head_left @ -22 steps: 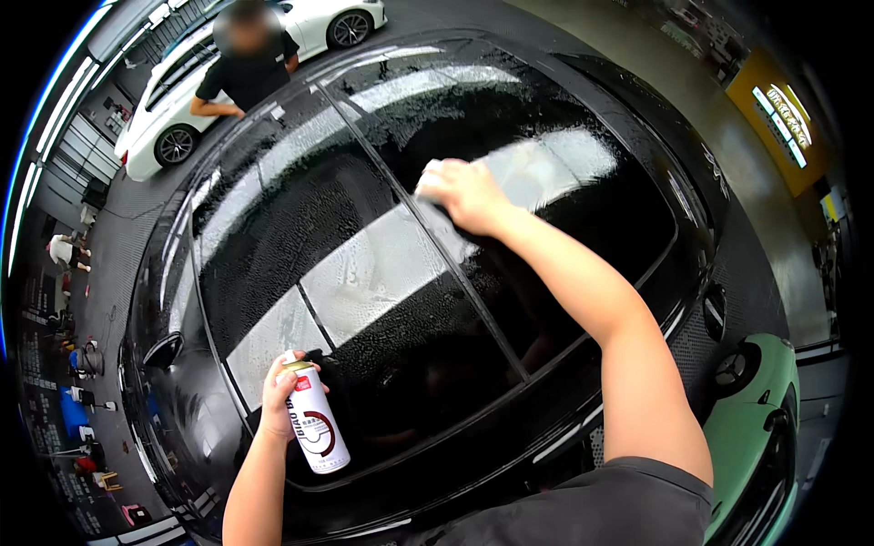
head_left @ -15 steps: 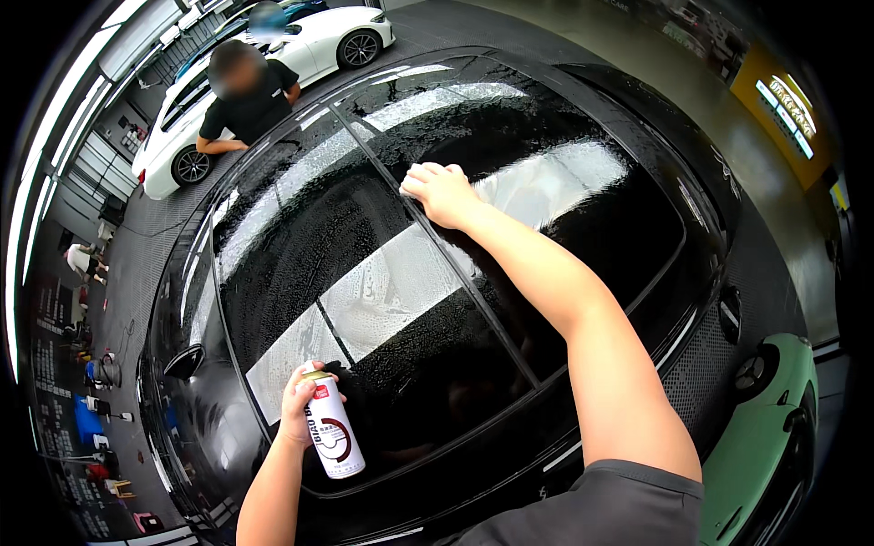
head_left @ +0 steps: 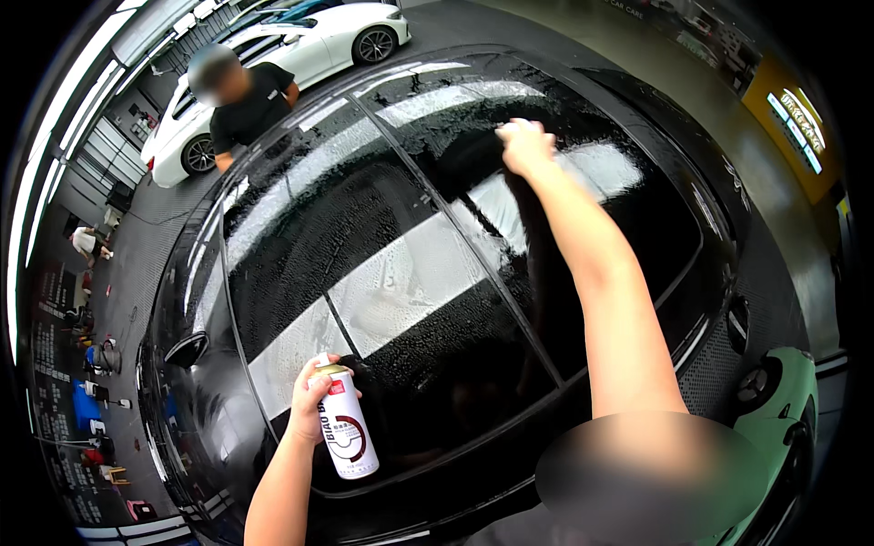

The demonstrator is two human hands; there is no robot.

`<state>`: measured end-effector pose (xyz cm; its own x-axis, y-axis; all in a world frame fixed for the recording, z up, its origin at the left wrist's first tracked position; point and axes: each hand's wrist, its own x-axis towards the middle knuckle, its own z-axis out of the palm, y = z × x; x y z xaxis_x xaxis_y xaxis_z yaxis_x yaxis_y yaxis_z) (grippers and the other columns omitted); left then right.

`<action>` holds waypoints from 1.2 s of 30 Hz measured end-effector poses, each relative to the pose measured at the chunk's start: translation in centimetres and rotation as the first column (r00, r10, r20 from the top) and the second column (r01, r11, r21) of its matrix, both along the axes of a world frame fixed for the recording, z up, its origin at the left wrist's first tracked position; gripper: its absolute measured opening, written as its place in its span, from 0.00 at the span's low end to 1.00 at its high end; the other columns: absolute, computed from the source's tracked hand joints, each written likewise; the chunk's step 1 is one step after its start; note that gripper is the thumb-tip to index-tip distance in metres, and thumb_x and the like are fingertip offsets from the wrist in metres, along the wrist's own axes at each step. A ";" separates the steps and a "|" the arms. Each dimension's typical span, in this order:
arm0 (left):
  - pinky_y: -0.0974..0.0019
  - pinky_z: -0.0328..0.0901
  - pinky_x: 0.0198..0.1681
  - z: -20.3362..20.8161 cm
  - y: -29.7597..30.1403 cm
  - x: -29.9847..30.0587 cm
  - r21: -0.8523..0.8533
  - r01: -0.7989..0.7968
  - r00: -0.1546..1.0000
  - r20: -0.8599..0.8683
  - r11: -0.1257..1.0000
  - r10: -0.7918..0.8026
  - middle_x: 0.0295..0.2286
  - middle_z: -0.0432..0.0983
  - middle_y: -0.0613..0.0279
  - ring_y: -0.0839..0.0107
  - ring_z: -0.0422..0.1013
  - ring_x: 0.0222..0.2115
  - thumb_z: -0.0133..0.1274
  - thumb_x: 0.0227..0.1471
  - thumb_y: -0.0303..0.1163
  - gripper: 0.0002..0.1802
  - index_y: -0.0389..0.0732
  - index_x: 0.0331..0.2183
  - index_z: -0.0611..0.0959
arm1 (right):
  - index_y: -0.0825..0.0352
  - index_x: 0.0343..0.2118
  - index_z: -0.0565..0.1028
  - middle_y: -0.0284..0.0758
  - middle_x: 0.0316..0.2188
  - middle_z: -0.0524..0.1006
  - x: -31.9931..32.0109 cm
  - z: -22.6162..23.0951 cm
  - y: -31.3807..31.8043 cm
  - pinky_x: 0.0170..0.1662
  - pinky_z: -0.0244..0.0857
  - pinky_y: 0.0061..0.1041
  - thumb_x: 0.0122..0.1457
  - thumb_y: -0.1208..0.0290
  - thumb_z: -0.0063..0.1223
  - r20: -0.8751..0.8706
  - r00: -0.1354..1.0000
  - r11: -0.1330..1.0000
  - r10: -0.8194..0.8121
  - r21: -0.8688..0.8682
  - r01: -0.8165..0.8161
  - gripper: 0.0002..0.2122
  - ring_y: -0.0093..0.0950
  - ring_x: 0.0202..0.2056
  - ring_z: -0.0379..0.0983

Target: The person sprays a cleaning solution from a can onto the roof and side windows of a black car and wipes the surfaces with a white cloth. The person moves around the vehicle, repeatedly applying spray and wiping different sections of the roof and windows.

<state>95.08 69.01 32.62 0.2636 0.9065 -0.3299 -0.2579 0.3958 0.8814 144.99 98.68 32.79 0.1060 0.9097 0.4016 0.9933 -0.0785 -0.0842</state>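
My left hand is wrapped round a white aerosol spray can with a red patch and a white nozzle. The can stands tilted above the near part of a glossy black car roof. Out over the far right glass panel, my right hand has its fingers curled down at the surface. What it may hold is hidden, though a small pale edge shows at the fingertips. Water drops cover much of the glass; smoother streaks lie below my right hand.
A person in a black shirt leans at the far left side of the roof. Behind stands a white car. A light green car is at the lower right. A side mirror juts out on the left.
My right hand has moved right and farther away across the glass, from the dividing strip onto the far panel. The can has shifted slightly right. The person has turned their head and leaned left.
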 end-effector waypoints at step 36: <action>0.63 0.77 0.25 -0.5 -0.5 -0.7 0.047 0.013 0.994 -0.105 0.999 -0.007 0.42 0.75 0.55 0.66 0.77 0.30 0.50 0.59 0.50 0.31 0.46 0.58 0.68 | 0.59 0.38 0.79 0.39 0.38 0.76 -7.9 1.5 -34.1 0.40 0.70 0.45 0.46 0.69 0.59 -0.122 0.862 0.859 0.492 0.230 -0.458 0.13 0.45 0.43 0.72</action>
